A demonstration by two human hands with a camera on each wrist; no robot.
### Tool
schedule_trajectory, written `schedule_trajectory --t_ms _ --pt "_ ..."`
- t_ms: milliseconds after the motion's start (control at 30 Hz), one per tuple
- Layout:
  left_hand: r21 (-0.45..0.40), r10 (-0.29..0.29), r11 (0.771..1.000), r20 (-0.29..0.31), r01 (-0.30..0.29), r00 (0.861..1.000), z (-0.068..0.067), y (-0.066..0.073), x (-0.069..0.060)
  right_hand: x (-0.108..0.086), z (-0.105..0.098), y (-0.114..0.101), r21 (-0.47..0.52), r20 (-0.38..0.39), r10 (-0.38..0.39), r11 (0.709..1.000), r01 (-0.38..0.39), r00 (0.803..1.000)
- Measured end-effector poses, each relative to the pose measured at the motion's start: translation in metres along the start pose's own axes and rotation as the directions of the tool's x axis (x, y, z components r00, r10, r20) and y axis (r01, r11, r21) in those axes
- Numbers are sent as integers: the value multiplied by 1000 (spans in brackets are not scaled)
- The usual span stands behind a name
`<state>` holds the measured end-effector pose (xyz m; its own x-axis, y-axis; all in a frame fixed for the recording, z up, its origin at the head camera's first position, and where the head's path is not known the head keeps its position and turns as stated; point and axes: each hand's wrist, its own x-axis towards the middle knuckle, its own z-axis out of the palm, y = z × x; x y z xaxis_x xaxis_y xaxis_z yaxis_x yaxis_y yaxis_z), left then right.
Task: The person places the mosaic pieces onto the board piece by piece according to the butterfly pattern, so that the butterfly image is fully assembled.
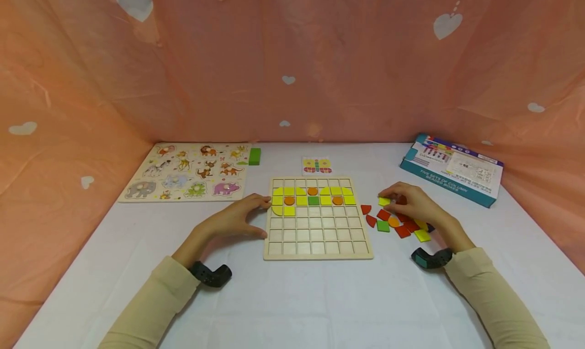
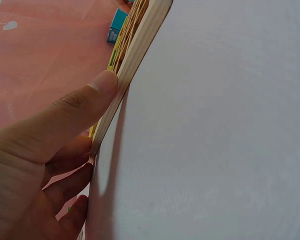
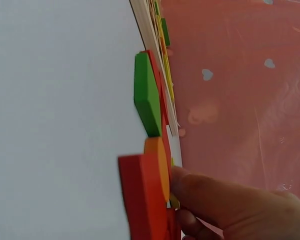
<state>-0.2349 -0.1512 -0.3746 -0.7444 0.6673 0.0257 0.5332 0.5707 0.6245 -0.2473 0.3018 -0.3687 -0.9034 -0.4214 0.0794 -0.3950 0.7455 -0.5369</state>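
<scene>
My left hand (image 1: 234,218) rests against the left edge of a wooden grid board (image 1: 318,258), its thumb and fingertips spread along that edge. Yellow tiles, orange discs and a green square (image 1: 313,200) fill cells in the board's upper rows. To the right of the board, my right hand (image 1: 415,202) pinches a yellow tile (image 1: 384,201) between thumb and fingers. Under and beside that hand lie loose tiles, among them a green square (image 3: 146,92), an orange disc (image 1: 393,222) and several red pieces (image 1: 402,231). The right hand hides part of the pile.
Behind the board lies a small pattern card (image 1: 317,165). An animal peg puzzle (image 1: 187,173) sits at the back left with a green block (image 1: 254,156) beside it. A blue and white box (image 1: 452,169) stands at the back right. Pink cloth (image 1: 292,59) hangs behind.
</scene>
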Motion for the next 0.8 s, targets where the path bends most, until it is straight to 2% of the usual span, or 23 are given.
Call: schedule_trajectory --t_ms 133,267,500,800 --pt "3 2 1000 -1 -2 1000 0 -1 0 2 -1 -5 -2 -14 9 1000 -9 1000" --pt "3 5 1000 -5 -5 1000 0 0 0 7 -1 -19 27 -57 -7 1000 9 998" --pt "3 20 1000 -6 -20 1000 -1 1 -1 29 10 -67 54 -135 -104 992 112 985" --pt "12 31 999 -11 -31 999 -1 0 0 55 35 -130 97 -132 -224 967 237 966"
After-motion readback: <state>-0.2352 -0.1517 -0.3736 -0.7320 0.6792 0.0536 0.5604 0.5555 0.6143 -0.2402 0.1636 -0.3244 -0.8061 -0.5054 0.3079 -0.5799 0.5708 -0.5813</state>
